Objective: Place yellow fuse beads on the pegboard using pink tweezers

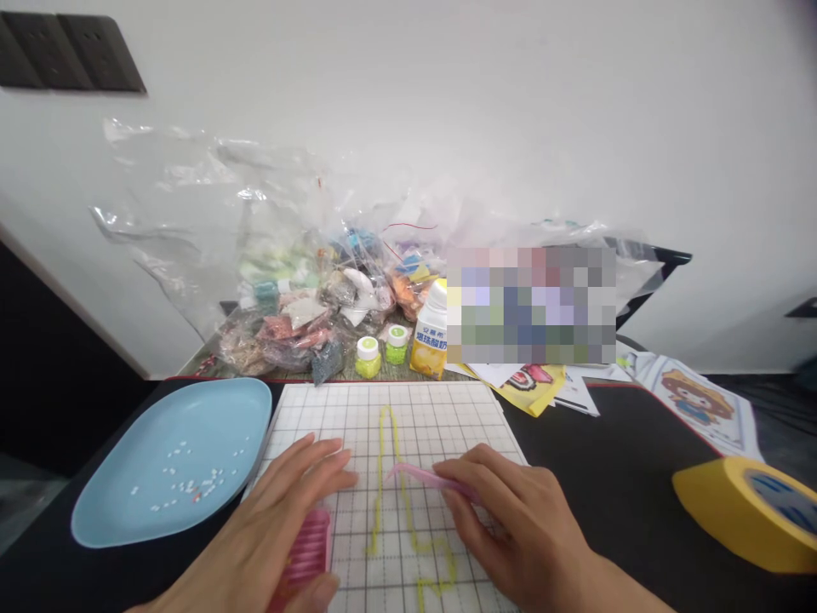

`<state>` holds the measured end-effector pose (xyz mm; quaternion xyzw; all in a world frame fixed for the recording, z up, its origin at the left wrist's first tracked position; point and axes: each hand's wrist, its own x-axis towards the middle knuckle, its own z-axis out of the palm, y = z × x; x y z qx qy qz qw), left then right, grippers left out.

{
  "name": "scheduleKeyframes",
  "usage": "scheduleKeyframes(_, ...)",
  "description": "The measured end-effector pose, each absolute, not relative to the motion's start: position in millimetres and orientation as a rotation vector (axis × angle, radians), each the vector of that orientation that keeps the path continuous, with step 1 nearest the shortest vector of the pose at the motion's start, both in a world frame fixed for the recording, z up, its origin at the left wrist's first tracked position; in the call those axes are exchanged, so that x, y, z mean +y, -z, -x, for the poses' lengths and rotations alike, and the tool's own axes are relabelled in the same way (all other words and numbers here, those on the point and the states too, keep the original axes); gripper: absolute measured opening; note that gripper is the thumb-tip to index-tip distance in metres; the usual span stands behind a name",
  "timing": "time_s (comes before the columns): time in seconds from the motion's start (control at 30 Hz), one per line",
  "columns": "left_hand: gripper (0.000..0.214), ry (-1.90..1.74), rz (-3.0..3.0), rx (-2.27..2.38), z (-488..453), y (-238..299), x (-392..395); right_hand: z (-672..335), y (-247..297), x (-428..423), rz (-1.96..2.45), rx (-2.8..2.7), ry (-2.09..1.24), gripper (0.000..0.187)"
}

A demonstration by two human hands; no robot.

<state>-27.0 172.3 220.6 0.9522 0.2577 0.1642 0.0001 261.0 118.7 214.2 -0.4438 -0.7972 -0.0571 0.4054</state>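
Note:
A white gridded pegboard [440, 409] lies in front of me with a line of yellow-green beads [389, 443] set on it. My right hand [511, 519] pinches pink tweezers [414, 474], whose tip points left at the bead line. My left hand [281, 519] rests on the board's left edge, fingers flat, with the thumb against a pink ridged holder [310, 549] that lies under the palm. A light blue plate [172, 460] with several small white beads sits to the left of the board.
Clear bags of coloured beads [299, 315] are piled at the back against the wall. Two small green-bead jars [368, 357], a yellow drink bottle [429, 336], pattern sheets [695, 400] and a yellow tape roll [746, 511] stand around the board on the black table.

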Motion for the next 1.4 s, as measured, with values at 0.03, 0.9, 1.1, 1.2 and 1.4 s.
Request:
scheduleKeyframes(0.03, 0.062, -0.515, -2.997, 0.809, 27.4, -220.7, 172.2, -261.1, -213.8, 118.8, 1.133, -1.994, 0.157, 0.012)
scheduleKeyframes(0.9, 0.062, -0.626, -2.854, 0.837, 23.7, -224.4, 170.9, -260.6, -219.7, 118.3, 1.147, -1.947, 0.104, 0.006)
scheduleKeyframes(1.1, 0.062, -0.615, -2.852, 0.819, 24.4, -226.0, 171.0, -260.1, -219.5, 118.2, 1.156, -1.948, 0.142, 0.01)
scheduleKeyframes(1.2, 0.061, -0.617, -2.853, 0.816, 23.7, -227.1, 170.6, -260.1, -219.7, 118.0, 1.156, -1.95, 0.153, 0.011)
scheduleKeyframes(1.4, 0.062, -0.658, -2.848, 0.841, 21.6, -225.5, 170.6, -259.9, -219.9, 118.4, 1.153, -1.948, 0.151, 0.011)
